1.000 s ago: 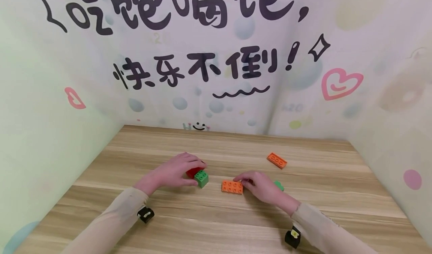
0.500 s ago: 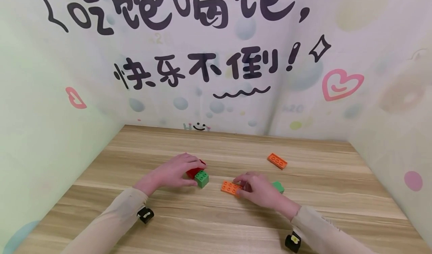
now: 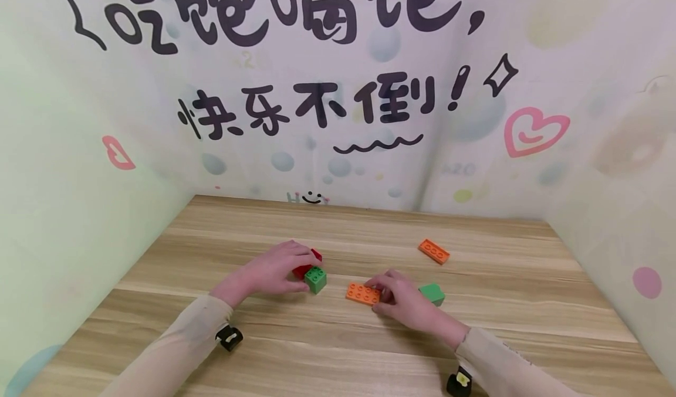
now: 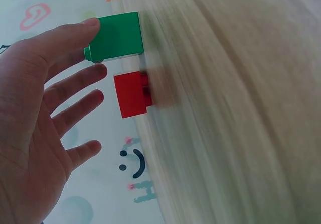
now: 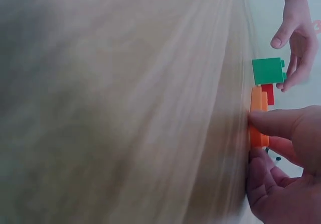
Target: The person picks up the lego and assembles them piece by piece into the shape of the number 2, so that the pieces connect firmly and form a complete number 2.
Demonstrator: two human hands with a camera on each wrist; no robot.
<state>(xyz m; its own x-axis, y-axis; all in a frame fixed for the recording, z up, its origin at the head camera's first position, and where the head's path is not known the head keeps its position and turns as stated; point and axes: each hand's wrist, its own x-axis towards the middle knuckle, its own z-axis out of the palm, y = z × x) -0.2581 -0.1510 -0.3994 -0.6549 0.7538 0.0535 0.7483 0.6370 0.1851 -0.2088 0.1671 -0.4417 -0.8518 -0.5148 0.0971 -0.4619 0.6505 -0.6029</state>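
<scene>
My right hand point(image 3: 404, 303) pinches the right end of an orange eight-stud building brick point(image 3: 362, 293) flat on the table. In the right wrist view its thumb point(image 5: 273, 123) presses the near side of the orange brick point(image 5: 258, 98), with other fingers behind. My left hand point(image 3: 269, 271) hovers by a green four-stud brick point(image 3: 315, 281) and a red brick point(image 3: 301, 270), partly hidden by the fingers. The left wrist view shows spread, relaxed fingers, with the thumb point(image 4: 80, 30) overlapping the edge of the green brick point(image 4: 118, 37); contact is unclear. The red brick point(image 4: 131, 94) lies beyond the fingers.
Another orange brick point(image 3: 434, 251) lies underside up, farther back on the right. A second green piece point(image 3: 433, 294) sits just right of my right hand. The wood-grain table point(image 3: 338, 350) meets a printed cloth wall point(image 3: 359, 174) at the back.
My right hand has brought its thumb to the near side of the orange brick and now pinches it. More of the green piece behind that hand shows. The left hand has barely moved.
</scene>
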